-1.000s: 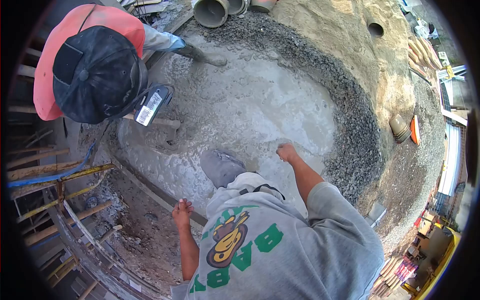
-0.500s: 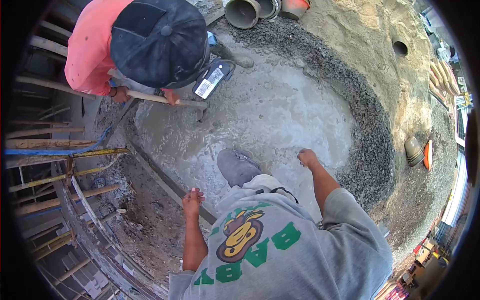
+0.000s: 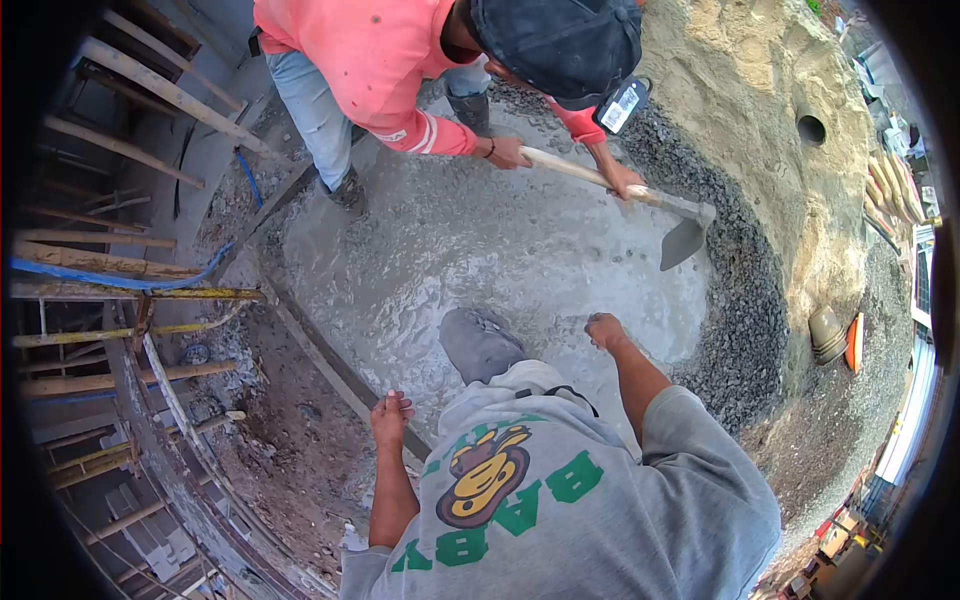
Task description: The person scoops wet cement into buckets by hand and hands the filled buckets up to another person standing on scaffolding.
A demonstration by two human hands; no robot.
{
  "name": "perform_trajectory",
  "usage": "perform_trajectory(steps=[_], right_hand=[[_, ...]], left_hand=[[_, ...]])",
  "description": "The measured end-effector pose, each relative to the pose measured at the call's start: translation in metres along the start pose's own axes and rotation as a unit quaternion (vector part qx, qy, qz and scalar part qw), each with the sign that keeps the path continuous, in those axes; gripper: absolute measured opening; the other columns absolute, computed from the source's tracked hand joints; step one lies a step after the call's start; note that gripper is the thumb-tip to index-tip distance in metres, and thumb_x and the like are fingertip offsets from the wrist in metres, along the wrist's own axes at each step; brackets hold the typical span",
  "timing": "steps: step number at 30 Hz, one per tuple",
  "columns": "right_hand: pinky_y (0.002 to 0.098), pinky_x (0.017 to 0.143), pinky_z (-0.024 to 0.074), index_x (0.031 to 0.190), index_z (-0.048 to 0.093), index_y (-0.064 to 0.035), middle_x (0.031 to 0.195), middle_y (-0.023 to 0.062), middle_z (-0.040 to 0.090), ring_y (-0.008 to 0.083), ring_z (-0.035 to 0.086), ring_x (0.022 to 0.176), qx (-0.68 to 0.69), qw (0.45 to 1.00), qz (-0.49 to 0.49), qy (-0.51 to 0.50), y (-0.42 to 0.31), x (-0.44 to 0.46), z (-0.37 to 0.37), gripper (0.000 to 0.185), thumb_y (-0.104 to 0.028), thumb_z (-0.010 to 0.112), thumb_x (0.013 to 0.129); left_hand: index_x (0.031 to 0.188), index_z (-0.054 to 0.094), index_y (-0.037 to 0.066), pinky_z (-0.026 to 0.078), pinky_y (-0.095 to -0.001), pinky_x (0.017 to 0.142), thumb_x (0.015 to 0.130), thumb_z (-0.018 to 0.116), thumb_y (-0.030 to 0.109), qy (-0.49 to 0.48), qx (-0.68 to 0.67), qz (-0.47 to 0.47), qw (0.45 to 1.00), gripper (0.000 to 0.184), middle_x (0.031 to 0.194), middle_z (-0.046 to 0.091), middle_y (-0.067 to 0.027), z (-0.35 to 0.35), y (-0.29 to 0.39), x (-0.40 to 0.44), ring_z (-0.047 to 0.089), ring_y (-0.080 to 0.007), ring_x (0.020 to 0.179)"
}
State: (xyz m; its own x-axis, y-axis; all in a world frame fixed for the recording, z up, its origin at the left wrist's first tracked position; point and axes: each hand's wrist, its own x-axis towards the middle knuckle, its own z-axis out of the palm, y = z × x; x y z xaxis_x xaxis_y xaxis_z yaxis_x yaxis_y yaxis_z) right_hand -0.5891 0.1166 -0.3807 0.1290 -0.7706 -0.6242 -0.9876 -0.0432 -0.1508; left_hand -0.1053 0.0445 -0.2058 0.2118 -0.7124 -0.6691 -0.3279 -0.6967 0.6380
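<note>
Above the wet grey mix (image 3: 520, 240), my left hand (image 3: 391, 414) is at the lower left of the pool, near a wooden edge board (image 3: 335, 372). Its fingers are loosely bent and slightly apart, with nothing in them. My right hand (image 3: 605, 331) is over the right part of the mix, its fingers curled in, and no object shows in it. Across from me a co-worker (image 3: 375, 60) in a pink top and dark cap grips a hoe (image 3: 570, 170) with both hands. The hoe's blade (image 3: 683, 243) is raised at the pool's right edge by the gravel.
Dark gravel (image 3: 740, 290) rings the pool's right side, with a sand heap (image 3: 745, 60) beyond. Stacked buckets (image 3: 826, 334) stand at the right beside an orange object (image 3: 854, 343). Poles (image 3: 120, 385) and a blue hose (image 3: 120, 275) lie on the left.
The co-worker has moved right and swung the hoe from the pool's left side to its right edge. My view has shifted; my hands keep much the same pose.
</note>
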Motion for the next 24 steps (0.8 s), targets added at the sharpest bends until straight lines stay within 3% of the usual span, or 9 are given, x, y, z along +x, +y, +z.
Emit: perform_trajectory(steps=[5,9,12,15,18,24], right_hand=[[0.0354,0.080,0.0484,0.078,0.065,-0.0105,0.094,0.0064,0.063,0.0240,0.057,0.099,0.063,0.996,0.050,-0.024,0.002,-0.005,0.033,0.019,-0.017,0.070,0.060],[0.0359,0.077,0.0493,0.073,0.065,-0.0091,0.091,0.0084,0.064,0.0248,0.059,0.096,0.230,0.952,0.189,-0.071,-0.013,-0.026,-0.007,0.010,-0.013,0.065,0.065],[0.0368,0.075,0.0499,0.073,0.065,-0.0061,0.090,0.0107,0.064,0.0267,0.061,0.090,0.239,0.949,0.207,0.003,0.002,-0.002,0.041,0.011,-0.010,0.056,0.069],[0.0376,0.076,0.0500,0.077,0.066,-0.0041,0.093,0.0126,0.064,0.0292,0.062,0.088,0.253,0.945,0.209,0.001,-0.024,-0.036,-0.040,0.019,-0.012,0.051,0.071],[0.0385,0.077,0.0501,0.078,0.067,-0.0039,0.096,0.0142,0.064,0.0312,0.062,0.087,0.255,0.935,0.228,0.095,-0.020,-0.016,-0.011,0.022,-0.015,0.050,0.071],[0.0396,0.075,0.0510,0.075,0.068,-0.0043,0.094,0.0159,0.064,0.0323,0.062,0.089,0.223,0.950,0.185,0.119,-0.043,-0.013,0.011,0.017,-0.012,0.053,0.068]], left_hand=[[0.098,0.059,0.002,0.042,-0.0256,0.053,0.090,0.046,0.041,-0.006,0.002,-0.004,1.000,0.043,0.079,0.064,-0.0069,-0.001,-0.003,-0.001,0.059,-0.0130,0.059],[0.098,0.059,0.002,0.042,-0.0257,0.052,0.090,0.046,0.041,-0.012,0.002,-0.006,1.000,0.041,0.079,0.064,-0.0071,-0.004,-0.009,0.005,0.059,-0.0131,0.058],[0.099,0.059,0.003,0.044,-0.0266,0.053,0.091,0.045,0.040,-0.017,0.006,-0.002,1.000,0.041,0.080,0.065,-0.0074,-0.004,-0.010,0.013,0.060,-0.0141,0.059],[0.099,0.059,0.003,0.043,-0.0260,0.051,0.091,0.045,0.039,-0.028,0.008,-0.003,1.000,0.040,0.080,0.064,-0.0071,-0.004,-0.003,0.010,0.059,-0.0136,0.057],[0.099,0.058,0.002,0.042,-0.0250,0.049,0.091,0.046,0.040,-0.035,0.019,-0.011,0.999,0.040,0.079,0.064,-0.0068,-0.004,0.004,0.007,0.058,-0.0124,0.056],[0.098,0.058,0.003,0.042,-0.0254,0.049,0.090,0.047,0.043,-0.039,0.063,-0.012,0.997,0.043,0.080,0.064,-0.0064,-0.018,0.016,0.011,0.057,-0.0122,0.056]])
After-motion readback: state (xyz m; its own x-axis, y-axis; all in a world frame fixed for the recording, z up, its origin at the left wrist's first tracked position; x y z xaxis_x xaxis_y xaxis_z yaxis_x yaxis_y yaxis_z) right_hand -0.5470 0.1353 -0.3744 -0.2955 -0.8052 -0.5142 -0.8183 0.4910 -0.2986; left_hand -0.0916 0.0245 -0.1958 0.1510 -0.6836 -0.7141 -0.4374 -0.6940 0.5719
